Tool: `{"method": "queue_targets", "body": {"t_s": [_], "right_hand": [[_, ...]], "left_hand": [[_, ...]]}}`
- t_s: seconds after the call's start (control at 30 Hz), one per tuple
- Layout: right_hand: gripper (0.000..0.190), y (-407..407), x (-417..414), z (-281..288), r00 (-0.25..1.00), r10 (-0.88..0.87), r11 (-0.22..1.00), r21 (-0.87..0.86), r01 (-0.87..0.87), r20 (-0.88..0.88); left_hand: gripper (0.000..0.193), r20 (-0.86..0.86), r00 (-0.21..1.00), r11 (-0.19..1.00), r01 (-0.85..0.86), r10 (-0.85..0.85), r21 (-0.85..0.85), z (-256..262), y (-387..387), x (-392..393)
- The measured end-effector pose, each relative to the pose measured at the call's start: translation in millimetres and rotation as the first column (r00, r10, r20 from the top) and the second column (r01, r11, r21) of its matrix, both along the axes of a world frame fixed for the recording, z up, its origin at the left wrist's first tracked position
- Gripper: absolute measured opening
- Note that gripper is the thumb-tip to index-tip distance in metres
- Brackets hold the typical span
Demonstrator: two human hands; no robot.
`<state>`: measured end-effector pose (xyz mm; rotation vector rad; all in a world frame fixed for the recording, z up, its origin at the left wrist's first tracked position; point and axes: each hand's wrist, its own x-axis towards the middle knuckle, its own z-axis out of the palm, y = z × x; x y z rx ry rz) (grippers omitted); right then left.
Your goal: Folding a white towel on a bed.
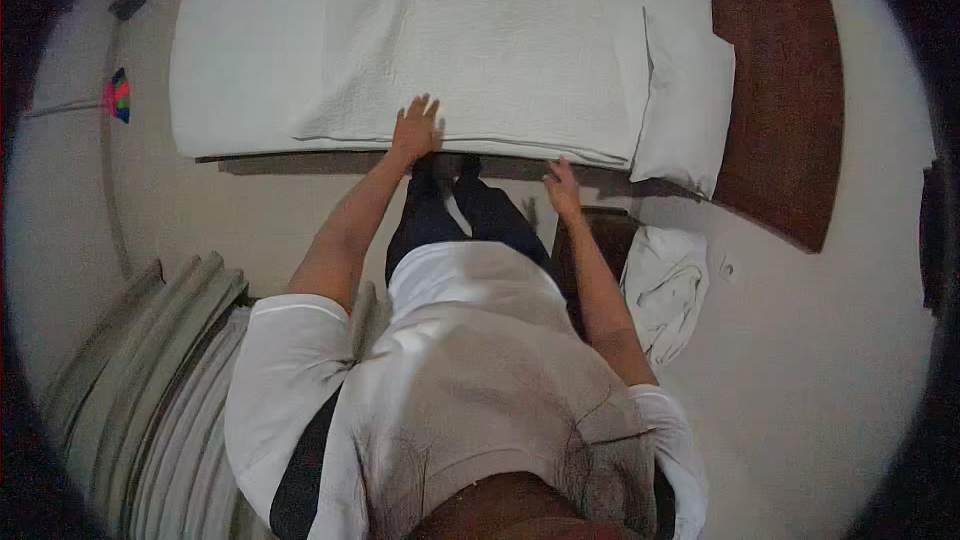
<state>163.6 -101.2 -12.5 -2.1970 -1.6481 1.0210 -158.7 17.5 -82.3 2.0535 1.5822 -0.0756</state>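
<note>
A white textured bedspread (pixel 510 52) lies over a bed with white sheets (pixel 247 75), its lower edge folded near the mattress side. My left hand (pixel 418 129) rests with fingers spread at that near edge, palm down on the cloth, holding nothing that shows. Farther right, my right hand (pixel 562 184) is at the mattress side, just below the folded edge. Its fingers are partly curled, and whether they pinch any cloth cannot be made out. A white pillow (pixel 686 116) lies at the bed's right end, beside the bedspread.
A dark wooden headboard (pixel 784 97) stands at the right. Beside my right arm are a dark bedside table (pixel 604 229) and a bunched white cloth (pixel 667 289). Grey-green curtains (pixel 150 360) hang at lower left. A broom with colourful bristles (pixel 118 96) is at the far left.
</note>
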Motion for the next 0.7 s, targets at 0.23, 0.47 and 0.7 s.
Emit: {"method": "queue_targets", "body": {"t_s": [0.23,0.47,0.7], "right_hand": [[0.083,21.6,-90.1,-45.3,0.777,0.588,0.801,-0.031,-0.597,0.226],[0.112,134.2,-70.2,-150.2,0.694,0.584,0.8,-0.157,-0.578,0.422],[0.091,131.5,-66.9,-188.0,0.658,0.525,0.823,-0.123,-0.555,0.54]], "left_hand": [[0.065,-0.207,0.932,0.955,0.283,-0.296,-0.092,-57.1,-2.6,24.3],[0.098,-0.153,0.951,0.957,0.246,-0.269,-0.156,-74.7,38.6,62.8],[0.067,-0.289,0.907,0.951,0.304,-0.306,-0.052,-110.6,45.4,69.0]]}}
